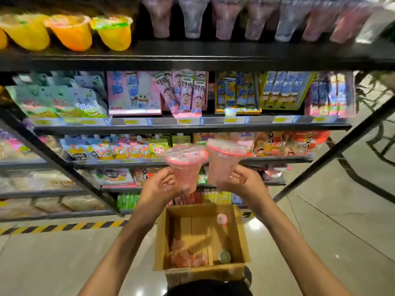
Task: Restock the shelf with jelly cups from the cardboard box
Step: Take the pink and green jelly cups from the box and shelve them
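My left hand (159,186) grips a pink jelly cup (185,165) with a clear lid, held up in front of the shelves. My right hand (244,182) grips a second pink jelly cup (223,161) just to its right, tilted slightly. Both cups are raised above the open cardboard box (240,236) on the floor below. Inside the box lie a few more pink cups (186,258), a pink-lidded one (222,219) and a green-lidded one (224,256). The top shelf (192,58) carries a row of pink and clear jelly cups (224,20).
Yellow and orange jelly cups (70,33) stand at the top shelf's left. Lower shelves hold snack packets and pouches (136,95). A black diagonal frame bar (64,165) crosses at left, another at right (333,150). Yellow-black floor tape (64,227) runs along the shelf base.
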